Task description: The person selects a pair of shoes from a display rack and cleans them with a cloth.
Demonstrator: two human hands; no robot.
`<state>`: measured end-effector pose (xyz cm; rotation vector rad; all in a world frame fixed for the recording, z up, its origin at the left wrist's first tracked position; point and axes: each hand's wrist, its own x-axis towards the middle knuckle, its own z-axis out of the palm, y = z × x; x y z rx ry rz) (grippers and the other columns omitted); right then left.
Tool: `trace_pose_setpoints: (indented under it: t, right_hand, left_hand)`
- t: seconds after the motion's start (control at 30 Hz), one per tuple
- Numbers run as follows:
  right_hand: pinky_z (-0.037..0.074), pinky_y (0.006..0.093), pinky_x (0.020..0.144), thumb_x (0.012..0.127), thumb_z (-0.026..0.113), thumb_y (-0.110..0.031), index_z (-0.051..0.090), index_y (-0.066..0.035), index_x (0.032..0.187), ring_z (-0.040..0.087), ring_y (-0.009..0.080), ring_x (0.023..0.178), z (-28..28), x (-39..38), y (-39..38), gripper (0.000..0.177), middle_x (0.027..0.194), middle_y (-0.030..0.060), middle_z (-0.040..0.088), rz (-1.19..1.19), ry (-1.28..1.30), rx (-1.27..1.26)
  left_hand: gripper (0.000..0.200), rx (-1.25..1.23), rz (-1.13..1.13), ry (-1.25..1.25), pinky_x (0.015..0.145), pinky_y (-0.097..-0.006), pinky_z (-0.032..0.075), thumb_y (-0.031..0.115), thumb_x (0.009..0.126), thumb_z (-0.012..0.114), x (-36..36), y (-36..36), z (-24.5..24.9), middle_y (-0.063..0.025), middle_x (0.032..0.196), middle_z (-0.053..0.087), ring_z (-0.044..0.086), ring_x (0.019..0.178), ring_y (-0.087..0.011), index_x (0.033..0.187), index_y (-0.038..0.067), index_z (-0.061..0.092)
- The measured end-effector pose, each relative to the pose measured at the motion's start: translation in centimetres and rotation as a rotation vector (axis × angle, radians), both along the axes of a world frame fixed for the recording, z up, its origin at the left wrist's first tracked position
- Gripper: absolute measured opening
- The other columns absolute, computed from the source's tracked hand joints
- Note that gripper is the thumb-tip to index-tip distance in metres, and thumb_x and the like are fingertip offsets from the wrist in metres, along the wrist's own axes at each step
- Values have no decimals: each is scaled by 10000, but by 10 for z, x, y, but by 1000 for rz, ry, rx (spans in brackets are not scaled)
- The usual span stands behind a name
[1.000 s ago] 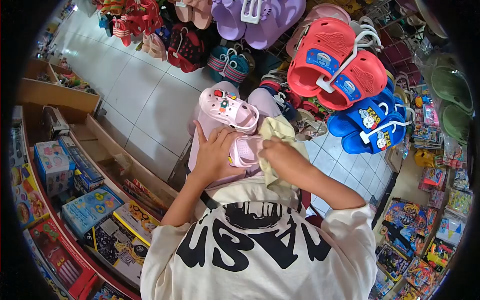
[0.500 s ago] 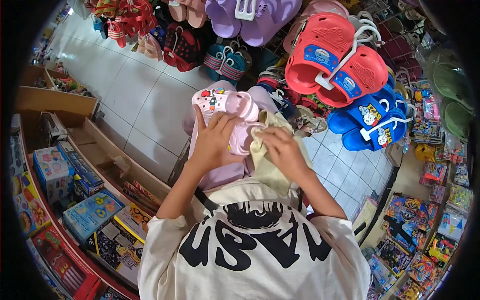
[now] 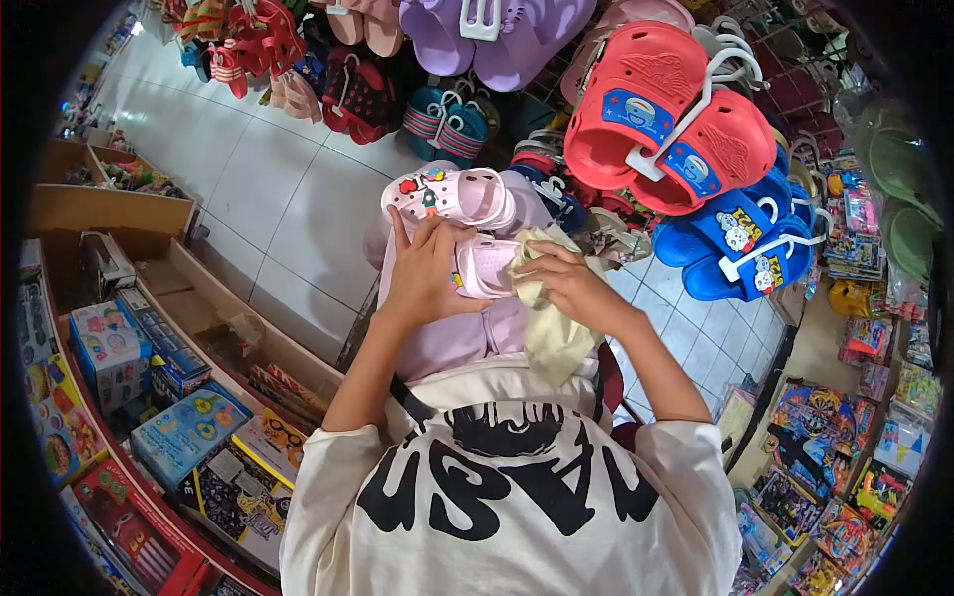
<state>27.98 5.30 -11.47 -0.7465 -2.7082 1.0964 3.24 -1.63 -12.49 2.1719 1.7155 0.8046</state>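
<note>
Nearest, we list one cream T-shirt (image 3: 596,536) with large black lettering, worn by the person, and pale lilac trousers (image 3: 437,350) over the lap. We enter next the left hand (image 3: 429,273), spread over a pale pink rear clog (image 3: 485,266), its outermost finger stretched apart and the others bent over the shoe. The right hand (image 3: 576,290) has its fingers bunched on a pale yellow cloth (image 3: 558,348), pressed to that clog's open end; the rest of the cloth hangs towards the lap. Just beyond and touching lies a pale pink front clog (image 3: 447,199) with colourful charms; both clogs are above the lap. Forward to the right, we record coral-red clogs (image 3: 636,84) on a white hanger, overlapping blue slides (image 3: 688,238) marked BT21. To the left we count in boxed toys (image 3: 189,427) within wooden shelving (image 3: 114,214); to the right, packaged toys (image 3: 820,422) and green clogs (image 3: 894,164). Farther ahead, we note purple slippers (image 3: 537,50), dark clogs with red dots (image 3: 370,99) and a white tiled floor (image 3: 293,184).
</note>
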Motion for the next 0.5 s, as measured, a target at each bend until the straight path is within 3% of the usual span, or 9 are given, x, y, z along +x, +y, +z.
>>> trace_pose_setpoints:
  t: [0.13, 0.23, 0.3, 0.5]
  right_hand:
    - [343, 403, 1039, 740, 552, 37, 599, -90, 1147, 459, 302, 1231, 33, -8, 9, 428, 1229, 98, 557, -82, -26, -67]
    - [368, 402, 1025, 721, 546, 73, 590, -84, 1165, 484, 320, 1200, 22, -32, -7, 472, 1234, 106, 552, -229, 232, 94]
    - [392, 411, 1020, 664, 527, 118, 567, -78, 1223, 476, 322, 1203, 2, -51, -29, 594, 1249, 121, 542, -206, 369, 72]
    - [406, 380, 1012, 672, 511, 128, 583, -65, 1205, 487, 293, 1197, 4, -22, -29, 572, 1273, 121, 527, -33, 211, -55]
  left_hand:
    - [889, -17, 12, 37, 1088, -666, 33, 612, 483, 780, 1, 1, 2, -130, 1125, 559, 459, 1184, -337, 1119, 43, 534]
    - [888, -13, 8, 16, 1088, -667, 30, 590, 484, 789, 3, 2, 2, -116, 1133, 554, 458, 1182, -337, 1133, 42, 531]
    - [878, 13, 18, -9, 1082, -676, 9, 546, 480, 801, 3, 3, -1, -97, 1077, 567, 468, 1157, -318, 1126, 18, 526]
    - [885, 41, -21, 42, 1077, -681, 13, 548, 480, 806, -1, -2, 0, -95, 1069, 573, 477, 1130, -312, 1115, -1, 524]
